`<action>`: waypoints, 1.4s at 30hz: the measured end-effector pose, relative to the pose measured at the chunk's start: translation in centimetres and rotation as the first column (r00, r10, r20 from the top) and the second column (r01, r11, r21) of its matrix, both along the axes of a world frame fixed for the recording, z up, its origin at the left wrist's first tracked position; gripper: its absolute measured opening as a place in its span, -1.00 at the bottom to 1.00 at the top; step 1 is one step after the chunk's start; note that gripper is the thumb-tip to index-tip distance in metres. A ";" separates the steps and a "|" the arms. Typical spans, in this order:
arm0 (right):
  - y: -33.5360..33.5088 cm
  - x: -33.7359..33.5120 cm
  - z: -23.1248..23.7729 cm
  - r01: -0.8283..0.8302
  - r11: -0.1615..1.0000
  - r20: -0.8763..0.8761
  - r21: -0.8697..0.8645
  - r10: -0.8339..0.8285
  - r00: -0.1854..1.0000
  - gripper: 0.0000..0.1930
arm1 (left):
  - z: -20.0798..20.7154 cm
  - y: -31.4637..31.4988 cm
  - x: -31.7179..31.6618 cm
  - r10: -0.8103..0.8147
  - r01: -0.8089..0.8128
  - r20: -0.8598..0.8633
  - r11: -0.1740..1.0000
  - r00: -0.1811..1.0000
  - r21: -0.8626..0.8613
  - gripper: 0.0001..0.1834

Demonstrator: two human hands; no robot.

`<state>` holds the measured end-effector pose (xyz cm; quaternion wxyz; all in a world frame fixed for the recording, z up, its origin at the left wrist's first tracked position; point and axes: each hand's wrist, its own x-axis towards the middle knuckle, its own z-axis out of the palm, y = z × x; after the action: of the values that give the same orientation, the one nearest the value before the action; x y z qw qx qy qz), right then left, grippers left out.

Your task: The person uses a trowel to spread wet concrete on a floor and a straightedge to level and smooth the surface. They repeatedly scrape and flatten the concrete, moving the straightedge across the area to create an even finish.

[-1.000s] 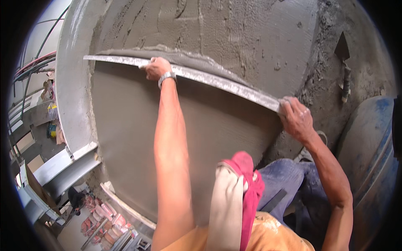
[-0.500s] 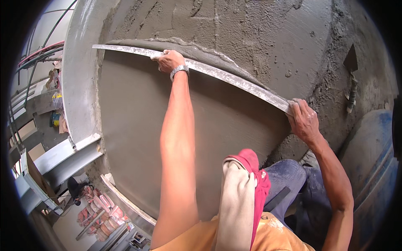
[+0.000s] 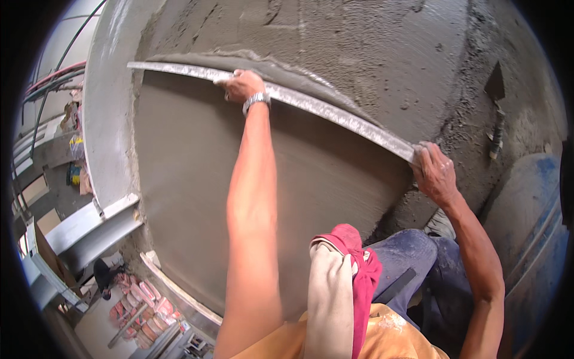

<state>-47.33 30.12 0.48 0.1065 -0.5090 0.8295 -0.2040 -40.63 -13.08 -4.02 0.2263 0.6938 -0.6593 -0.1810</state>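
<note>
A long pale metal straightedge [image 3: 341, 116] lies slantwise across grey mortar, its right end lower in the view. My left hand [image 3: 244, 87], with a metal watch at the wrist, grips it left of its middle. At the right end, my right hand [image 3: 435, 172] has its fingers wrapped round the bar. Mortar on my side of the bar is flat and smooth [image 3: 185, 155]. Along the far edge runs a raised ridge of wet mortar [image 3: 290, 75], with rougher mortar [image 3: 341, 36] beyond. The bar hides its own underside.
A pointed trowel [image 3: 495, 87] rests at the far right. A blue-stained drum-like container [image 3: 526, 209] stands near my right arm. Along the left run a grey beam [image 3: 110, 107] and a metal channel [image 3: 92, 230]. Cables hang far left; reddish bundles [image 3: 146, 305] lie lower left.
The view has shifted slightly, with the surroundings a little further left. Both hands keep their grip, and the straightedge stays in nearly the same place against the mortar ridge.
</note>
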 end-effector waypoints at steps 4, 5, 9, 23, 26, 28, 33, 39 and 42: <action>4.9 0.6 0.2 0.007 1.000 -0.032 -0.004 -0.008 0.999 -0.63 | -2.1 5.1 1.2 -0.032 0.039 0.036 0.982 0.999 -0.185 -0.30; 5.0 0.2 0.4 0.015 0.999 -0.025 0.028 -0.014 1.000 -0.64 | -1.5 5.3 0.2 -0.019 0.020 0.011 0.992 1.000 -0.128 -0.30; 2.9 -0.4 0.9 0.026 0.999 0.015 0.047 -0.027 1.000 -0.65 | -0.7 3.4 -1.3 0.023 -0.018 0.054 0.995 0.998 -0.099 -0.31; 5.8 -0.2 0.3 0.029 0.999 -0.095 0.024 -0.027 0.995 -0.68 | -0.7 7.0 -0.7 -0.021 0.021 0.038 1.000 0.999 -0.015 -0.28; 1.2 -1.3 0.3 0.018 1.000 -0.101 -0.006 -0.019 0.995 -0.73 | -0.8 1.2 -1.4 -0.077 0.088 0.089 0.988 0.993 -0.124 -0.40; -2.5 -1.8 0.3 0.015 0.999 -0.107 -0.037 -0.019 0.994 -0.75 | 0.3 -3.7 -1.6 -0.001 0.005 0.059 0.997 0.998 -0.083 -0.47; -1.5 -1.4 -0.1 -0.008 0.999 -0.043 -0.041 0.007 0.999 -0.75 | -2.1 -4.1 0.8 -0.120 0.158 0.218 0.973 0.969 -0.167 -0.24; 2.4 -1.4 0.7 0.008 1.000 -0.082 0.006 -0.007 0.997 -0.70 | -1.6 3.4 -1.8 -0.122 0.124 0.021 0.984 0.992 -0.129 -0.27; -2.7 -2.5 0.5 -0.006 1.000 -0.047 0.005 0.006 0.999 -0.70 | -1.3 -3.1 -2.4 -0.085 0.108 0.115 0.971 0.990 -0.215 -0.33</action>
<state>-49.84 27.47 0.94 0.0887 -0.5160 0.8307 -0.1895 -42.98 -16.17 -5.33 0.2581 0.6399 -0.7193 -0.0808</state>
